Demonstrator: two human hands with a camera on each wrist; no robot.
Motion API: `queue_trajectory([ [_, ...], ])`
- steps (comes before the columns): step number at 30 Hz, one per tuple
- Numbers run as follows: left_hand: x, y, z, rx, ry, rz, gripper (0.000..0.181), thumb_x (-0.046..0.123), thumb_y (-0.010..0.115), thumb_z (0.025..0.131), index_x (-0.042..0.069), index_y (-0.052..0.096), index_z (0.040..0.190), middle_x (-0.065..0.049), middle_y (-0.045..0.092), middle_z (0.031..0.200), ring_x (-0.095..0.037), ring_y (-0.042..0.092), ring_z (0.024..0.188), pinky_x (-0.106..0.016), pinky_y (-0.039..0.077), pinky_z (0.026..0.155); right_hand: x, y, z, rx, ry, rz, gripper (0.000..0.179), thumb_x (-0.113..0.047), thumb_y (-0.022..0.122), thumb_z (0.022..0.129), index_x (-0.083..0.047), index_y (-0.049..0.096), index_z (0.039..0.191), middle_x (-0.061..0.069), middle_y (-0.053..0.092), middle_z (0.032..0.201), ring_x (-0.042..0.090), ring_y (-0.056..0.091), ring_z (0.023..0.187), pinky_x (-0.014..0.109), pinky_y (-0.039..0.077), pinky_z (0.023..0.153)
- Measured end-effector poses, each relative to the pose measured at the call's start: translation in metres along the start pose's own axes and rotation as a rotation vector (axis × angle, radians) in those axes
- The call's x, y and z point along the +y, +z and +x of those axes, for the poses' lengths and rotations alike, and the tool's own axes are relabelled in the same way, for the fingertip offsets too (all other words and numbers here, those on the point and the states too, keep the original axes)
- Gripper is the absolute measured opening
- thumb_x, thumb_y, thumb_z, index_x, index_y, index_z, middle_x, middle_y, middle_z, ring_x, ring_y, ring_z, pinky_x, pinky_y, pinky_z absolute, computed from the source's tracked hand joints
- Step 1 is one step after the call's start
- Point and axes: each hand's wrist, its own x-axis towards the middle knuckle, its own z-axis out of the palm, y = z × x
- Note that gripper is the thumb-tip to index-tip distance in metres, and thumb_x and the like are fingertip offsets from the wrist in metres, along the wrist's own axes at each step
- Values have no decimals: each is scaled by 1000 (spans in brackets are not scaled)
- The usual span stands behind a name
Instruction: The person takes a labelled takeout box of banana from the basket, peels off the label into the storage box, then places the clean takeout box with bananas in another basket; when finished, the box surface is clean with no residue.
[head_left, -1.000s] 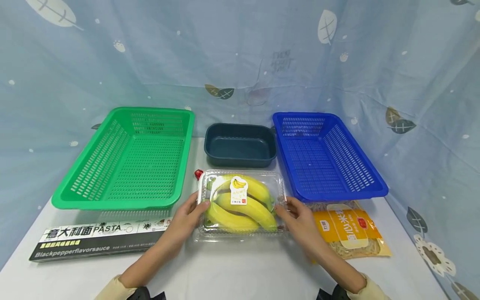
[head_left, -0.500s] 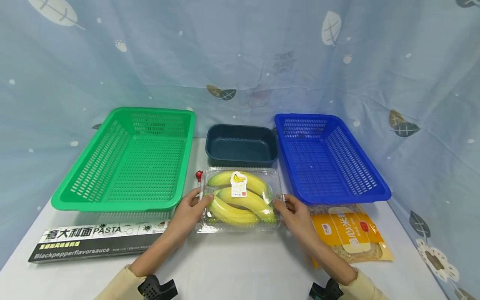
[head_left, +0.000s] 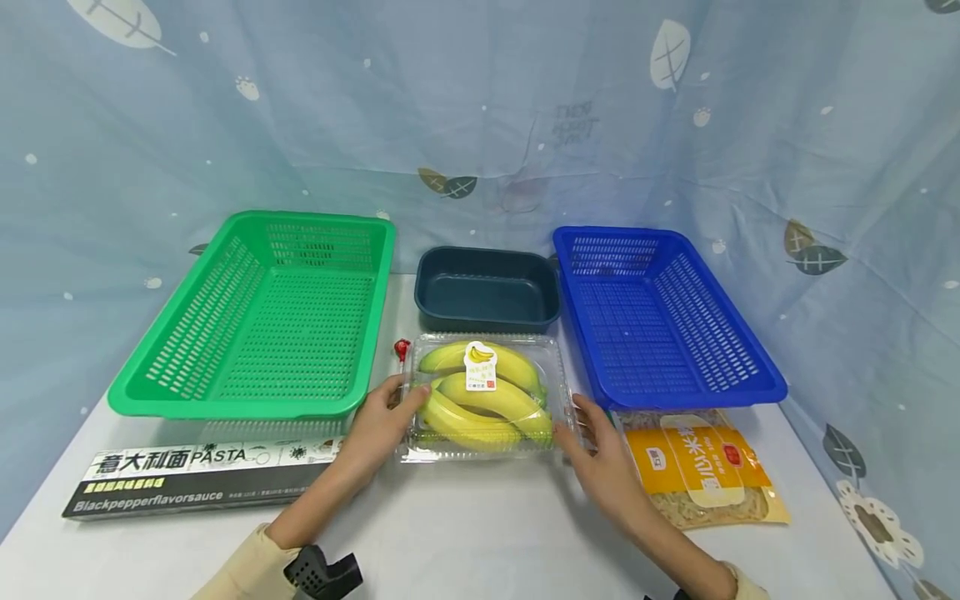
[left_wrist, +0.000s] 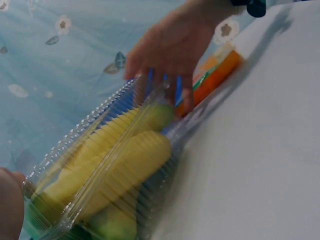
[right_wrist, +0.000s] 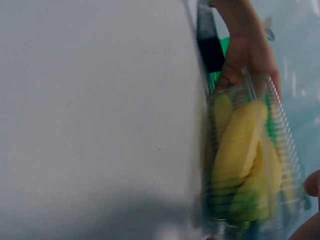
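A clear plastic clamshell box [head_left: 486, 398] of bananas [head_left: 468, 423], with a white label [head_left: 480, 367] on its lid, lies on the white table in the head view. My left hand [head_left: 381, 427] grips its left end, thumb on top edge; the fingers on the far side are partly hidden. At the right end, my right hand [head_left: 603, 458] is spread beside the box, its fingers extended. In the left wrist view the fingers of that right hand [left_wrist: 172, 47] hang straight by the box's end. The right wrist view shows the left hand [right_wrist: 252, 57] against the opposite end, somewhat blurred.
Behind the box sits a dark teal bin [head_left: 486, 312], between a green basket [head_left: 240, 408] and a blue basket [head_left: 690, 398]. A pasta box [head_left: 202, 479] lies left, a yellow noodle packet [head_left: 705, 467] right. A red lollipop [head_left: 402, 348] is by the box's far left corner.
The banana box has moved slightly away from me, toward the teal bin, and come to rest. My right hand's fingers have loosened from its right end; the left hand stays on it.
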Motion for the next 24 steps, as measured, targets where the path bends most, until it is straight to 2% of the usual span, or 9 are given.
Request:
queue_trajectory([
  [3, 0, 0, 0, 1, 4, 11, 67, 46, 61, 98, 3, 45, 147, -22, 55, 137, -34, 53, 124, -50, 45, 100, -5, -5, -11, 11, -117, -170, 66, -27, 64, 100, 0, 34, 151, 21, 46, 147, 35, 51, 128, 44, 54, 91],
  [7, -1, -1, 1, -3, 6, 8, 68, 46, 61, 98, 3, 44, 148, -23, 54, 139, -35, 51, 126, -52, 44, 102, -15, -10, -21, 22, -246, -323, 67, -29, 68, 97, -5, 37, 150, 16, 40, 152, 34, 47, 131, 49, 53, 92],
  [11, 0, -2, 1, -5, 10, 12, 71, 46, 60, 98, 2, 40, 150, -25, 49, 143, -38, 47, 132, -54, 40, 107, -30, -17, -19, 65, -380, -441, 55, -27, 73, 92, -8, 53, 140, 10, 49, 145, 28, 59, 112, 48, 56, 84],
  [15, 0, -2, 0, -6, 7, 24, 71, 45, 59, 99, 2, 38, 151, -26, 48, 144, -40, 45, 133, -55, 39, 108, -43, -25, -4, 61, -503, -475, 38, -18, 75, 89, -8, 66, 124, 7, 62, 130, 22, 64, 97, 43, 58, 76],
  [20, 2, 0, -1, -10, -2, 22, 70, 44, 58, 99, 1, 38, 151, -26, 49, 143, -39, 47, 132, -54, 40, 106, -61, -30, 16, -35, -564, -449, 30, -13, 74, 90, -12, 68, 119, 1, 66, 119, 18, 64, 89, 39, 59, 72],
  [24, 2, 1, -2, -10, -5, 15, 70, 44, 59, 99, 1, 39, 150, -26, 49, 144, -39, 47, 132, -53, 41, 106, -76, -29, 32, -119, -597, -436, 28, -13, 71, 92, -12, 69, 120, 1, 67, 116, 15, 64, 95, 35, 59, 73],
])
